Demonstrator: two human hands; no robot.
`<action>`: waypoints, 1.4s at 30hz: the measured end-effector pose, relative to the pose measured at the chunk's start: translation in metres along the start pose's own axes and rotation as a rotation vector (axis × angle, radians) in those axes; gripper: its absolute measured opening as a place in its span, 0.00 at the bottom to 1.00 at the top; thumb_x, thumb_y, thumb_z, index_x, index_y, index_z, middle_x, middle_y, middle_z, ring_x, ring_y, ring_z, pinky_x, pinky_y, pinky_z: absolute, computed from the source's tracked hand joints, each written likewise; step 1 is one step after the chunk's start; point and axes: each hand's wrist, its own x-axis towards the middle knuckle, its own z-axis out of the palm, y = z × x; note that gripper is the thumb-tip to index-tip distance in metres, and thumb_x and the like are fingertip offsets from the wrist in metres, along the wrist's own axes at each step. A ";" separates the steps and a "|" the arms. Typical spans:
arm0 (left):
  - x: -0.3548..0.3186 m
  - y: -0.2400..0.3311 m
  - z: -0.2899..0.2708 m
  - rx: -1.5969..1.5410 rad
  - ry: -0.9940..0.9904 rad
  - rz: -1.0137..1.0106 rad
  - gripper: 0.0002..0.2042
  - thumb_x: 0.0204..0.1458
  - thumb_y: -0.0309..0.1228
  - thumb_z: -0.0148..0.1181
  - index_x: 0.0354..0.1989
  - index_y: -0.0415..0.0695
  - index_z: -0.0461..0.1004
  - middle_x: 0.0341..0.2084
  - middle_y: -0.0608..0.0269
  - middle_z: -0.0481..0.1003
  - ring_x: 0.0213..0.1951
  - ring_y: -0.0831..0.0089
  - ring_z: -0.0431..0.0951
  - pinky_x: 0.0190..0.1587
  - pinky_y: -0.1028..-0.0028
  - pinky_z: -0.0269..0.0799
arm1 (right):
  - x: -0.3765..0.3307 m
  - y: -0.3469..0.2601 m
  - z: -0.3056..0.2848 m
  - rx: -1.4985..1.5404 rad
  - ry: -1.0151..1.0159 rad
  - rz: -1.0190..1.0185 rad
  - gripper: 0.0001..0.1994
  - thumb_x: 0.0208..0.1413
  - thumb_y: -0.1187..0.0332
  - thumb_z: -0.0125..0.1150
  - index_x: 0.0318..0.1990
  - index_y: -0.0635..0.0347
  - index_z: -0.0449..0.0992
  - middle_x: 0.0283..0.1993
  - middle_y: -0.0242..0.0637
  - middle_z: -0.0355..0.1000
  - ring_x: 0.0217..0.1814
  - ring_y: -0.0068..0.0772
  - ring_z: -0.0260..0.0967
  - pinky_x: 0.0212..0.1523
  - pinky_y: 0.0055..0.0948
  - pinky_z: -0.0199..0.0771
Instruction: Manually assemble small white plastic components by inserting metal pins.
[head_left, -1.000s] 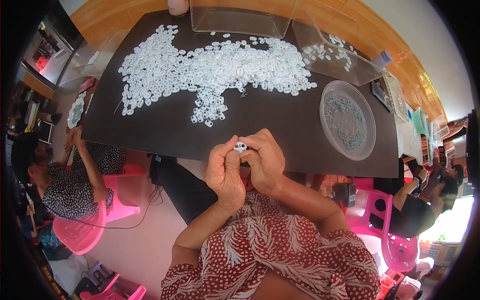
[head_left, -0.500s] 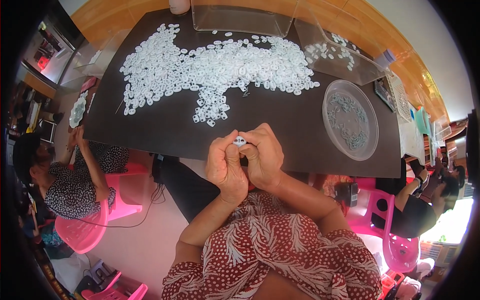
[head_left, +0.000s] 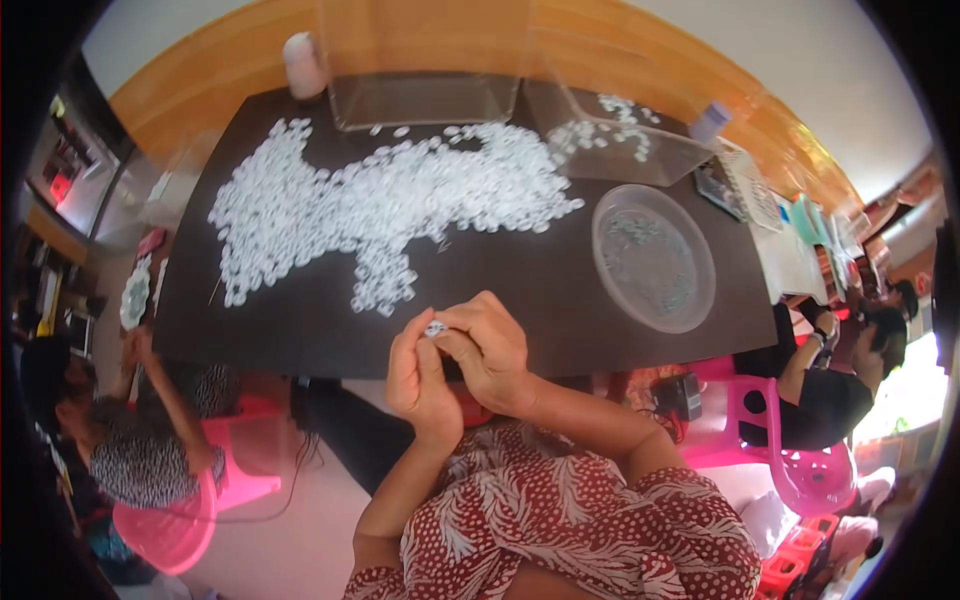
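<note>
Clock directions taken from the hands, 12 being the far side of the dark table point(head_left: 540, 300).

Progress: one small white piece point(head_left: 435, 328) is in hand, above the near part of the table. Whether it is complete cannot be told; as both hands are on it, I judge it is mid-handling. The broad heap of white pieces point(head_left: 400, 205) lies at 12 o'clock, with a spur at 11; by its bulk, most of the supply seems left. More pale pieces point(head_left: 620, 112) lie at 1 o'clock in a clear bin point(head_left: 665, 168). Finished and unfinished ones cannot be sorted by eye. A round clear dish point(head_left: 704, 275) at 2 o'clock holds many small grey-green bits point(head_left: 635, 230).

Grip: left hand point(head_left: 422, 380) and right hand point(head_left: 490, 350) both narrow, fingertips pinching the white piece from its 9 and 3 o'clock sides.

Orientation: the dark-marked face looks up toward the camera. Long axis appears to run roughly 9 to 3; blur and covering fingertips make this tentative. Which end leads: cannot tell.
</note>
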 end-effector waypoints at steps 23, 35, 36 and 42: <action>0.013 -0.022 -0.012 -0.019 -0.136 -0.142 0.10 0.58 0.25 0.51 0.46 0.34 0.71 0.28 0.62 0.76 0.29 0.82 0.72 0.34 0.82 0.69 | 0.122 0.118 -0.109 -0.682 -0.039 -0.238 0.07 0.43 0.76 0.56 0.31 0.57 0.78 0.28 0.41 0.72 0.33 0.45 0.69 0.36 0.38 0.67; 0.014 -0.018 -0.018 -0.001 -0.172 -0.153 0.09 0.57 0.24 0.52 0.44 0.35 0.73 0.26 0.62 0.75 0.27 0.81 0.71 0.32 0.82 0.69 | 0.057 0.125 -0.020 -0.409 -0.446 0.041 0.05 0.41 0.72 0.64 0.29 0.59 0.78 0.28 0.39 0.72 0.34 0.44 0.67 0.37 0.36 0.66; 0.014 -0.018 -0.018 0.006 -0.174 -0.140 0.09 0.57 0.24 0.52 0.44 0.35 0.73 0.26 0.62 0.75 0.27 0.81 0.71 0.31 0.82 0.69 | 0.056 0.124 -0.018 -0.407 -0.448 0.040 0.05 0.41 0.72 0.64 0.29 0.59 0.78 0.28 0.39 0.72 0.34 0.44 0.67 0.37 0.36 0.66; 0.014 -0.018 -0.019 0.004 -0.176 -0.142 0.09 0.57 0.23 0.52 0.43 0.35 0.73 0.26 0.62 0.75 0.27 0.81 0.71 0.31 0.82 0.69 | 0.056 0.125 -0.009 -0.424 -0.432 0.011 0.03 0.43 0.72 0.63 0.27 0.58 0.77 0.26 0.39 0.70 0.34 0.44 0.65 0.35 0.38 0.65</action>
